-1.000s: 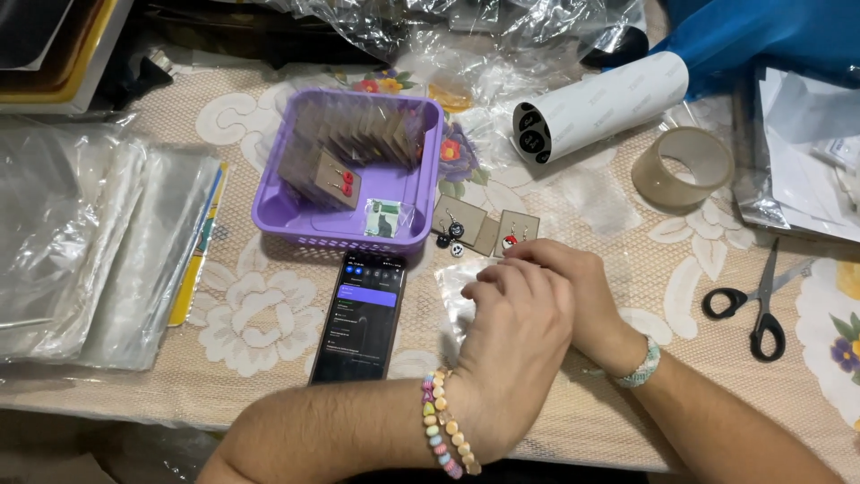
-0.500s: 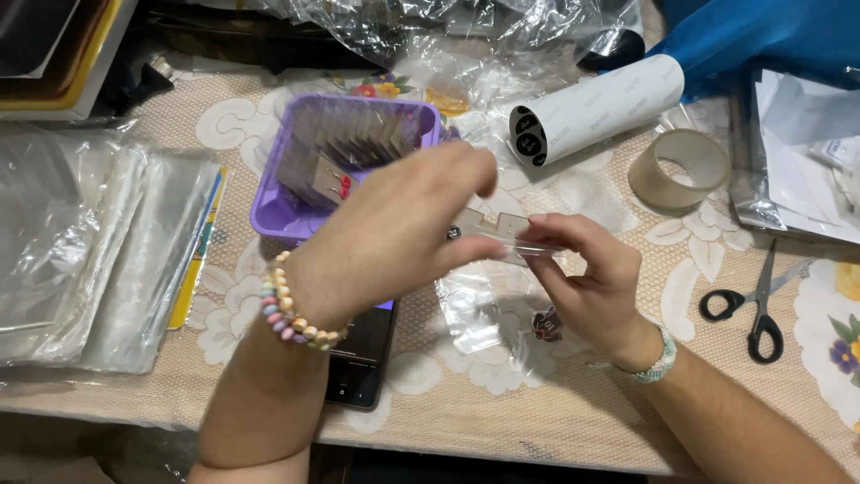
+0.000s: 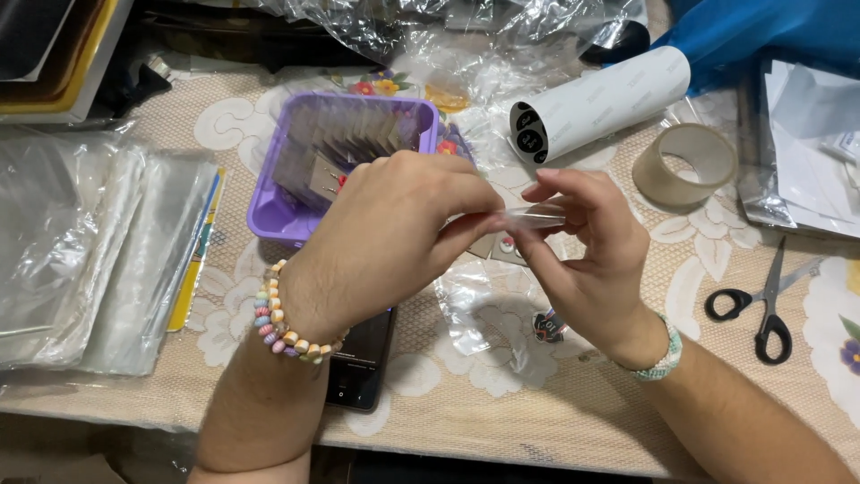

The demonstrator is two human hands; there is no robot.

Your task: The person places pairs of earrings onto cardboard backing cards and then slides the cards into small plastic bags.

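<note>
Pinching a small clear plastic sleeve [image 3: 535, 218] between left hand [image 3: 394, 237] and right hand [image 3: 587, 255], mid-frame, below the purple basket [image 3: 269, 211].

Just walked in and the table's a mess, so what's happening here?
A person holds a small clear plastic sleeve above the table, pinched between the left hand and right hand. Behind the hands sits a purple basket of packed cards. A phone, a tape roll and scissors lie nearby.
</note>
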